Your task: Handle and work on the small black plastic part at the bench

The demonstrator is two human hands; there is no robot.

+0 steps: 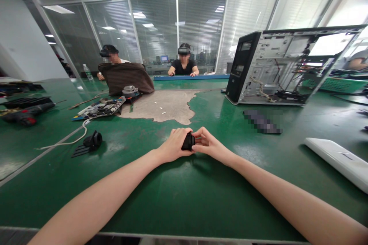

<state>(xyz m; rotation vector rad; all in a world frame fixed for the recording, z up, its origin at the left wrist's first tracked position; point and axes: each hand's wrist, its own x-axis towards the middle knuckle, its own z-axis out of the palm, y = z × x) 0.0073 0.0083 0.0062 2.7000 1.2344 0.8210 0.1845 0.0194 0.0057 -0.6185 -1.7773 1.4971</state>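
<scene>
A small black plastic part [188, 142] of a kind I cannot make out is held between my two hands, just above the green table [161, 199]. My left hand [174, 146] wraps round its left side, thumb below and fingers over the top. From the right, the fingertips and thumb of my right hand [209, 145] pinch its other end. Part of the object is hidden by my fingers. To the left lies a black part with a round end and flat slats [93, 141].
An opened computer case [270, 69] stands at the back right. Before it lies a dark pixelated object [261, 121]; a white slab-like device [339, 160] is at right. Circuit boards [100, 109] and a power drill [27, 113] lie left. Two people [184, 63] sit opposite.
</scene>
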